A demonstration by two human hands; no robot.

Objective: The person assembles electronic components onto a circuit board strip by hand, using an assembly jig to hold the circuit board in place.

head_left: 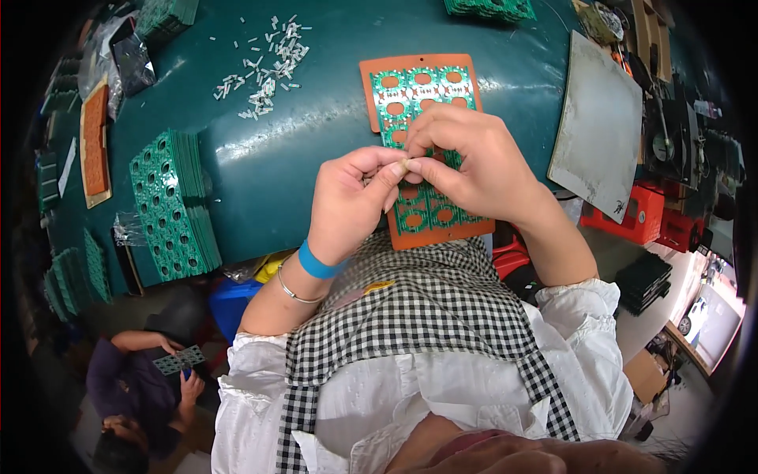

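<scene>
My left hand [347,193] and my right hand [478,162] meet fingertip to fingertip over a green circuit board panel [412,220]. Both are closed in a pinch. What they pinch between them is tiny and mostly covered by the fingers, so I cannot make it out. The panel has rows of round cut-outs and lies on an orange backing plate [442,235], which shows at its far and near ends. My hands hide the panel's middle. Farther left on the table lies a scattered heap of small whitish, stick-like parts [272,67].
A stack of green panels [170,205] stands on the green table [276,178] at left, with another stack [489,8] at the far edge. A grey flat board [596,126] lies at right near red plastic stools [632,213]. At lower left a co-worker [130,387] handles a panel.
</scene>
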